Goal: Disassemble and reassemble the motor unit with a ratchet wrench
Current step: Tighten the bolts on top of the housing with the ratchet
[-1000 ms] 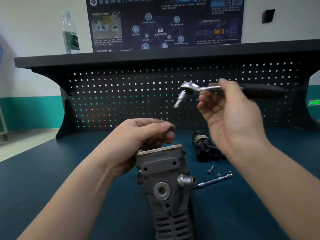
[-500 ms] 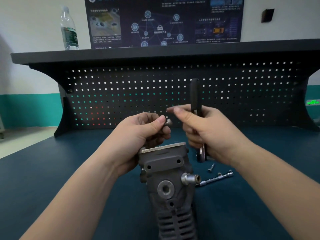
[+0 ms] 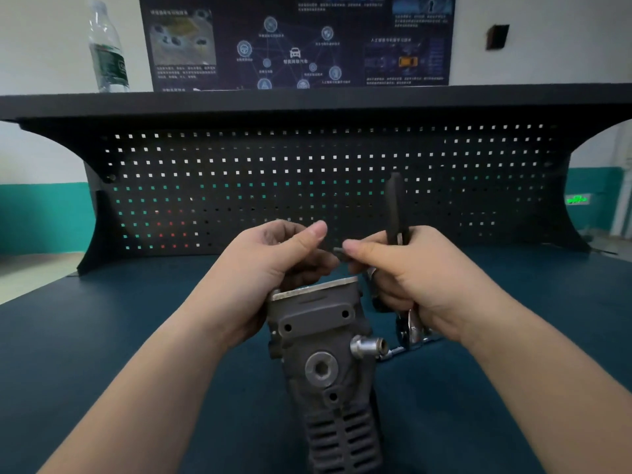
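Observation:
The grey cast motor unit (image 3: 321,354) stands upright on the teal bench (image 3: 102,354), low in the middle. My left hand (image 3: 270,268) sits behind its top left corner, fingers curled and thumb raised, with nothing visible in it. My right hand (image 3: 413,282) grips the ratchet wrench (image 3: 395,206) with the black handle pointing up and the chrome head hanging below the palm. Its thumb and forefinger also pinch a small dark bolt (image 3: 338,250) just above the unit, close to the left fingers.
A chrome extension bar (image 3: 393,353) lies on the bench right of the unit, mostly hidden by my right hand. The black pegboard (image 3: 307,172) closes the back of the bench. A water bottle (image 3: 107,49) stands on its shelf at the left.
The right hand swung the wrench from level to handle-up and came down to meet the left hand. The small bolt went from the left fingers to the right thumb and forefinger.

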Available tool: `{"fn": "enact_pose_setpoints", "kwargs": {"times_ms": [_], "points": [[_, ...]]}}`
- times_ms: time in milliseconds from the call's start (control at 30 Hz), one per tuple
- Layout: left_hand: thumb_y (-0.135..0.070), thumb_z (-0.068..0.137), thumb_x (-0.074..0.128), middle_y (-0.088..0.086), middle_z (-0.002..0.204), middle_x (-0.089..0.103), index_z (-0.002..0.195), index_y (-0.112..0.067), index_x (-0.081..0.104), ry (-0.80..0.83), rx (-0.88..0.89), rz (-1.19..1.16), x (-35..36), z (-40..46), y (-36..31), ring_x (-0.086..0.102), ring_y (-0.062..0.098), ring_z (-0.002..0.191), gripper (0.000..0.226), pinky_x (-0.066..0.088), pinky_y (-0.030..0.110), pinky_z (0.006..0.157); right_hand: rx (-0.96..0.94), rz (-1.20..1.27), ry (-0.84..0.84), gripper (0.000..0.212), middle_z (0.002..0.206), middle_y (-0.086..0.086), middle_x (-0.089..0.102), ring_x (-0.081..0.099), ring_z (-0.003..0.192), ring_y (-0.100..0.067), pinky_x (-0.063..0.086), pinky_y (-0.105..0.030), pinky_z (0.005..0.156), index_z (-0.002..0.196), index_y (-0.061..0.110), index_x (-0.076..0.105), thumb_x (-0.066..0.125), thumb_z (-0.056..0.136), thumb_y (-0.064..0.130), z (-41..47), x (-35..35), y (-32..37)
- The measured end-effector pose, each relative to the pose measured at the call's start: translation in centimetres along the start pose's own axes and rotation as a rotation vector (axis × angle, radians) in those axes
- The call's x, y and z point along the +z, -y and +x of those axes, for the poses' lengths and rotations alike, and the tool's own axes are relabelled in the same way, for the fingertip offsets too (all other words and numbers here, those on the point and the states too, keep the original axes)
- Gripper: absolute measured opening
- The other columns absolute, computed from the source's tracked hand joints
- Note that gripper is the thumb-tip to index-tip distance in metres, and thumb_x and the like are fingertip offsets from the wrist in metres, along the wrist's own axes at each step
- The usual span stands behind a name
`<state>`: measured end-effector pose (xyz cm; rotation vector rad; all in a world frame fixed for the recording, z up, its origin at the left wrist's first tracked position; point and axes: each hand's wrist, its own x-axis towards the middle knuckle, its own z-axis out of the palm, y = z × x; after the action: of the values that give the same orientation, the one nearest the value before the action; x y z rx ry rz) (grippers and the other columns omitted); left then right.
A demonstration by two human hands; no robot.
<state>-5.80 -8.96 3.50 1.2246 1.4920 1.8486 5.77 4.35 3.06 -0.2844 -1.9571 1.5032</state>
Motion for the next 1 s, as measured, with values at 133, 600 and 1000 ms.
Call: {"fn": "enact_pose_setpoints", "kwargs": {"times_ms": [133, 600, 1000], "points": [[-0.067, 0.077, 0.057, 0.008, 0.098, 0.075, 0.073, -0.021, 0.075, 0.214, 0.026, 0.187, -0.5, 0.7, 0.3, 0.071, 0.016, 0.088, 0.05, 0.053, 0.031, 0.083, 0.271, -0.363, -0.135, 0.015, 0.042, 0.001, 0.047, 0.028, 0.033, -0.011, 0.022, -0.018, 0.039, 0.079, -0.001, 0.061, 0.065, 0.088, 0.011, 1.4, -4.0, -3.0], [-0.045, 0.085, 0.049, 0.005, 0.101, 0.074, 0.098, -0.018, 0.076, 0.366, 0.162, 0.366, -1.2, -0.3, 0.6, 0.068, 0.022, 0.095, 0.041, 0.051, 0.025, 0.08, 0.487, -1.295, -0.35, 0.005, 0.062, 0.002, 0.043, 0.038, 0.053, -0.011, 0.021, -0.022, 0.042, 0.087, 0.016, 0.055, 0.057, 0.09, 0.018, 5.2, -6.9, -11.8], [-0.053, 0.09, 0.051, 0.038, 0.103, 0.058, 0.101, 0.013, 0.061, 0.074, 0.051, 0.478, 0.5, -0.8, 0.3, 0.056, 0.046, 0.079, 0.068, 0.046, 0.041, 0.07, 0.426, -1.238, -0.366, 0.007, 0.07, 0.0, 0.048, 0.047, 0.065, -0.02, 0.027, -0.023, 0.046, 0.094, 0.013, 0.06, 0.057, 0.088, 0.017, 5.1, -7.1, -12.2]]}}
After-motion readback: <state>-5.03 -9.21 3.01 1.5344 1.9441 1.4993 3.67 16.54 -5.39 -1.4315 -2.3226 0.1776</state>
